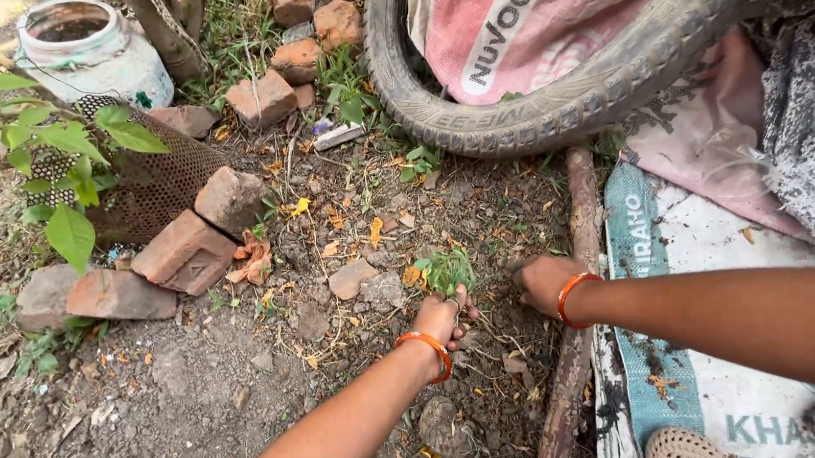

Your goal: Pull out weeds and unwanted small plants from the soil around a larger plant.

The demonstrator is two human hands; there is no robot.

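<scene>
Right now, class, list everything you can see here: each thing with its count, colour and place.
Tyre: one, grey-black, top centre, leaning over sacks.
Sacks: several, pink and white, right side.
Bricks: several, reddish, left and top.
Plastic jar: one, white, top left.
Mesh basket: one, brown, beside the bricks.
Leafy plant: one, green, far left.
Stick: one, brown, along the sack's edge.
Weed tuft: one, green, centre.
Left hand: orange bangle, closed at the tuft's base.
Right hand: orange bangle, on the soil beside the stick.
</scene>
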